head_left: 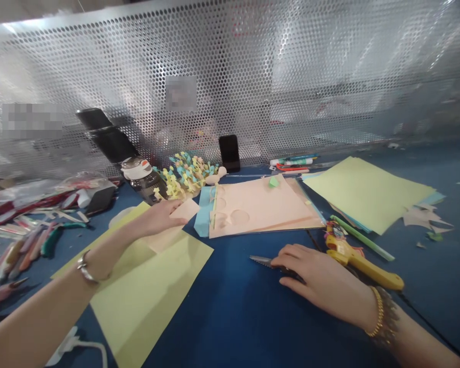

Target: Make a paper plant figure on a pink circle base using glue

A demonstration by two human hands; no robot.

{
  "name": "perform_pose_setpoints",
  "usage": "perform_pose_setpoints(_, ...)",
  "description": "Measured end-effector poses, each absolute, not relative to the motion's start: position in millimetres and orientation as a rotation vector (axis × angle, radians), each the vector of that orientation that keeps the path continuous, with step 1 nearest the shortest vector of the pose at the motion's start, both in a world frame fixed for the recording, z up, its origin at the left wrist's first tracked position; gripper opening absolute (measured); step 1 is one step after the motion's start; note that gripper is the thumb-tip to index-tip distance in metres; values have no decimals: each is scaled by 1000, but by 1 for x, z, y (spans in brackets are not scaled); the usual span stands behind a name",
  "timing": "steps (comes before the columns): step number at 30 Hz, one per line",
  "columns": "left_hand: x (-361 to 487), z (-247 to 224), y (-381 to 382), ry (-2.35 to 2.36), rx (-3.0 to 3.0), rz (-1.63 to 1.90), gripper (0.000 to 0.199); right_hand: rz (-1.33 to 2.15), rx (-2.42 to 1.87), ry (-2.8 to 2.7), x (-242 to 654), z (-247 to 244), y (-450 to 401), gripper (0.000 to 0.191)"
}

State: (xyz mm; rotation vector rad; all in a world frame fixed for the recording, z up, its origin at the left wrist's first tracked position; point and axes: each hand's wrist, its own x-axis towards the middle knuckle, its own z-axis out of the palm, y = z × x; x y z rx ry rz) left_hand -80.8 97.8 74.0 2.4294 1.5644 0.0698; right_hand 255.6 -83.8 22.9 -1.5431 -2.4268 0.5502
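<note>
My left hand (159,221) is at the left of centre, its thumb and fingers closed on a small piece of peach paper (187,208). Beneath it lie more peach paper (163,240) and large yellow-green sheets (153,296). My right hand (310,268) rests palm down on the blue table, fingers curled over the dark handles of a pair of scissors. The scissors' pointed silver blades (260,260) stick out to the left; the handles are mostly hidden. Between the hands, farther back, a stack of peach sheets (260,204) with round cut marks lies on light blue paper (204,213).
A yellow glue gun (368,266) and green stick (362,237) lie beside my right hand. Yellow-green sheets (371,191) and scraps (425,217) are at right. Behind stand paper flowers (187,174), a bottle (140,176) and a phone (229,152). Tools (26,248) crowd the left.
</note>
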Motion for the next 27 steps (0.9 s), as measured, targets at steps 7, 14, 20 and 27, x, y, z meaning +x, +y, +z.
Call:
perform_pose_setpoints(7,-36,71,122,1430,2433,132,57,540,-1527,-2421,256,25,-83,20)
perform_pose_setpoints(14,-33,70,145,1477,2471,-7,60,539,-1537,-2417,257,28,-85,21)
perform_pose_setpoints(20,-30,63,134,1688,2591,59,53,481,-1543,-2442,255,25,-88,23)
perform_pose_setpoints(27,7,58,138,1449,2678,54,37,487,-1565,-2436,254,28,-89,26)
